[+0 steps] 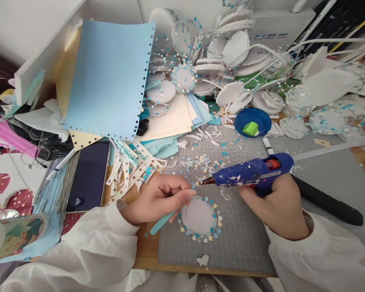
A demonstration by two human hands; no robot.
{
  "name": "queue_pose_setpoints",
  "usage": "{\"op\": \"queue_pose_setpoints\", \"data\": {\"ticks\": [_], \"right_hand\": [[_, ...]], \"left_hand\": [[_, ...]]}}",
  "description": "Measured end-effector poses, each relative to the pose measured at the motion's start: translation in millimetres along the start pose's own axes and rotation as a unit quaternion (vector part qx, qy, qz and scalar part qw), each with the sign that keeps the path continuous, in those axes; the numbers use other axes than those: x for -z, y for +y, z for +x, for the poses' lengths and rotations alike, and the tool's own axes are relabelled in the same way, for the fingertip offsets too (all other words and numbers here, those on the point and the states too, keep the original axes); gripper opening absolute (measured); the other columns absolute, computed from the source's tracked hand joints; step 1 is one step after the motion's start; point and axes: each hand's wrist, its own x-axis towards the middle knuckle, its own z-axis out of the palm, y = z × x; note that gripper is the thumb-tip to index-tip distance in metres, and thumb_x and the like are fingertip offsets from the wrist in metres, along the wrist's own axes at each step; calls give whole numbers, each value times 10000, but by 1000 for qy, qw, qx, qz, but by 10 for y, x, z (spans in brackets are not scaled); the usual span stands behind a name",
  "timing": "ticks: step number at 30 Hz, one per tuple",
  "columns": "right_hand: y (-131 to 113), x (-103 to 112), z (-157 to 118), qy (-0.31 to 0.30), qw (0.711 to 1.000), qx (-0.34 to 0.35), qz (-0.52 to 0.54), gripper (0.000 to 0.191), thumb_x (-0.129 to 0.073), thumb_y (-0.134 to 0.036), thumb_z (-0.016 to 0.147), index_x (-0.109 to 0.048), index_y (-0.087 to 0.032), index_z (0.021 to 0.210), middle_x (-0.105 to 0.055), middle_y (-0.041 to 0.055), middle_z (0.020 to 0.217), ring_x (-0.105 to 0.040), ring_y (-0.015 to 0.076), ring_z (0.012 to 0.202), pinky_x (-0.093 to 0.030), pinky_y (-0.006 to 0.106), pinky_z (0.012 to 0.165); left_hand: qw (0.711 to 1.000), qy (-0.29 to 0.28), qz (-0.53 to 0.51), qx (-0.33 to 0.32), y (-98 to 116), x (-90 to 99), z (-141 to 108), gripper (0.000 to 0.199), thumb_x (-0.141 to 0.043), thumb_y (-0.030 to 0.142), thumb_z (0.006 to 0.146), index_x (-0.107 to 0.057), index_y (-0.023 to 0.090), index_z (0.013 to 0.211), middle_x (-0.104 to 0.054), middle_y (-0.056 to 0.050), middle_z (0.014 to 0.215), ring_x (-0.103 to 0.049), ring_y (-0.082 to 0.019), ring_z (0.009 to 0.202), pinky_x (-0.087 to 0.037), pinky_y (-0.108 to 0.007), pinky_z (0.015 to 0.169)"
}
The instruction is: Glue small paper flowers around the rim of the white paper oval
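Note:
My right hand (pixel 273 205) is wrapped round the handle of a blue glue gun (pixel 249 172), whose nozzle points left. Its tip is close to the fingertips of my left hand (pixel 164 198). Those fingers are pinched on a light teal strip (pixel 162 222) that slants down to the left; a tiny piece shows at the fingertips, too small to make out. Just below them lies a round white disc (pixel 199 215), ringed with small blue and cream stars, on the grey cutting mat (pixel 240 243). Loose paper stars (pixel 205 163) are scattered above the disc.
A blue dish (pixel 263 117) holds a green lump. Behind it are piled white discs (pixel 235 48). At left are a phone (pixel 89 176), a blue sheet (pixel 112 77), punched paper strips (pixel 127 170) and a cup (pixel 15 235). A black tool (pixel 328 200) lies right.

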Motion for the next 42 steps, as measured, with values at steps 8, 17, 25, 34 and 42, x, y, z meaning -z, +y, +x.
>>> {"op": "queue_pose_setpoints", "data": {"ticks": [8,17,25,34,42], "right_hand": [[58,-10,38,72,997,4,-24,153,-594,-297,601,-471,-247,677,-455,-51,465,-458,158,414,-412,290,465],[213,-125,190,77,996,7,-47,375,-621,-438,734,-510,-200,1002,-609,104,871,-609,292,798,-493,420,684],[324,-195,237,93,989,106,-40,343,-534,-292,801,-458,-131,1094,-556,170,1005,-547,330,990,-453,524,841],[154,24,226,209,964,103,124,435,-527,-211,703,-389,-208,1115,-473,128,1122,-516,264,1040,-456,479,909],[159,181,19,279,938,196,64,206,-584,-272,640,-432,-253,777,-441,52,792,-489,228,699,-405,406,631]], "left_hand": [[996,6,80,-35,29,-28,-24,341,-462,349,938,-511,155,661,-477,43,405,-431,-76,336,-352,-193,394],[632,49,654,-414,388,-274,-242,174,-556,145,881,-539,147,707,-480,37,492,-406,-105,447,-281,-277,455],[549,49,694,-462,592,-576,-481,76,-580,138,836,-595,121,764,-498,28,491,-396,-103,432,-266,-282,415],[737,216,529,-360,490,-675,-475,248,-549,110,826,-504,168,590,-418,36,444,-341,-88,419,-240,-278,445],[917,338,170,-129,531,-756,-255,310,-525,320,887,-649,161,651,-347,70,341,-308,-65,330,-298,-230,414]]}}
